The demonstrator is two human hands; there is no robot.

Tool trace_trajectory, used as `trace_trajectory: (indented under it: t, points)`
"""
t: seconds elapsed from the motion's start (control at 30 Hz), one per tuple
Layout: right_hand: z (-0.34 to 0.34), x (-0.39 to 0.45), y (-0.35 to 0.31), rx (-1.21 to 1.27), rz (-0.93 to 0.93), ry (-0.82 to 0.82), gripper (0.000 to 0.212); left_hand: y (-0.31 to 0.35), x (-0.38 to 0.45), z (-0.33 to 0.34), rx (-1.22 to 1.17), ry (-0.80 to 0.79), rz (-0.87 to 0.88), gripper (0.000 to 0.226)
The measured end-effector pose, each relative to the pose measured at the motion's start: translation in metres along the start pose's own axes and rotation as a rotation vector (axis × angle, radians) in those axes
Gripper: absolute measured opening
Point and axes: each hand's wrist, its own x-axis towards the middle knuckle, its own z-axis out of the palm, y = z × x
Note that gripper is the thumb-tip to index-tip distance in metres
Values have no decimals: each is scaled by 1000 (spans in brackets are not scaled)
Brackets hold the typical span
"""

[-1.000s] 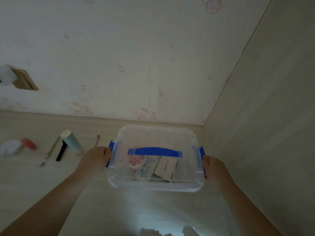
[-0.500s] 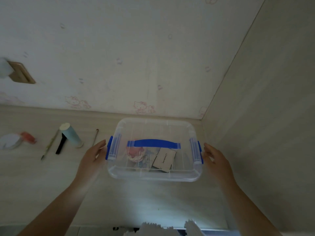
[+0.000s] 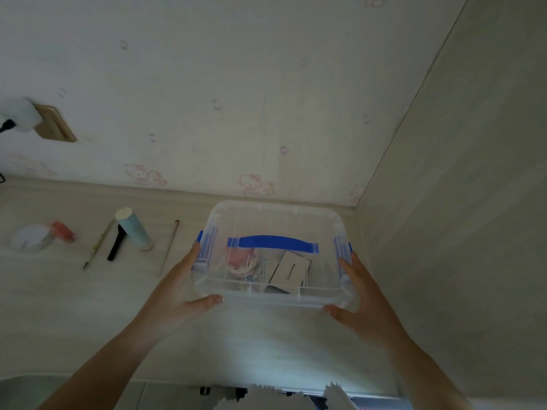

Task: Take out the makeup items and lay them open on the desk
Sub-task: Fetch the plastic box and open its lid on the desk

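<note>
Item 1, far left of the desk (image 3: 74,306): a round white compact (image 3: 29,240) with a small red piece (image 3: 63,231) touching its right side. I cannot tell what the red piece is.

Item 2: a thin pencil-like stick (image 3: 99,247), a black tool (image 3: 116,245) and a pale blue tube (image 3: 134,230) with a white cap, lying close together. Just to their right lies a slim wire-like rod (image 3: 169,247). These makeup items are already out on the desk.

Item 3: my left hand (image 3: 180,291), fingers straight along the left wall of the clear storage box (image 3: 275,297), thumb pressed at its near corner. It cradles the box and does not curl round it.

Item 4: the box itself, on the desk by the corner of the walls, lid on, with a blue handle (image 3: 272,243) and blue side clips (image 3: 197,253). Inside I see a pink round item (image 3: 241,260) and a white card or packet (image 3: 290,272).

Item 5: my right hand (image 3: 364,294), flat against the right wall, thumb at the near corner, likewise uncurled.

Risks, as I judge them: with flat palms only, the box may slip or tilt if I lift it. If a clip is still caught, the lid may jerk free and scatter the contents. A sideways slide to the left could knock the rod and tube.

Hard to make out: whether the clips are latched or released; further contents under the card, blurred by ribbed plastic; the print on the card; the white shapes at the bottom edge, cut off.
</note>
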Motion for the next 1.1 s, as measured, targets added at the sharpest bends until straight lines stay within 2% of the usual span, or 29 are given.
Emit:
trace_trajectory:
  t: [0.23,0.33,0.37,0.43,0.47,0.57,0.63,0.83,1.1]
  points:
    - [-22,15,-34,222,90,156,84,27,26,-24,-153,166,68,87]
    - [-32,42,-47,322,135,228,65,44,50,-32,-210,179,57,67]
    - [-35,52,-49,364,156,253,60,48,58,-33,-245,179,50,71]
    - [-41,74,-53,425,179,288,67,55,74,-33,-280,214,33,97]
    - [-43,84,-55,424,193,294,70,59,81,-32,-257,236,20,96]
    - [-50,114,-59,398,237,320,68,69,107,-26,-199,292,-16,57]
    - [-53,133,-58,440,257,341,68,72,124,-25,-228,289,-16,47]
    - [-50,174,-48,543,303,304,75,79,170,-18,-268,263,-52,41]
    - [-42,207,-29,397,415,171,80,59,207,-7,-252,154,-245,51]
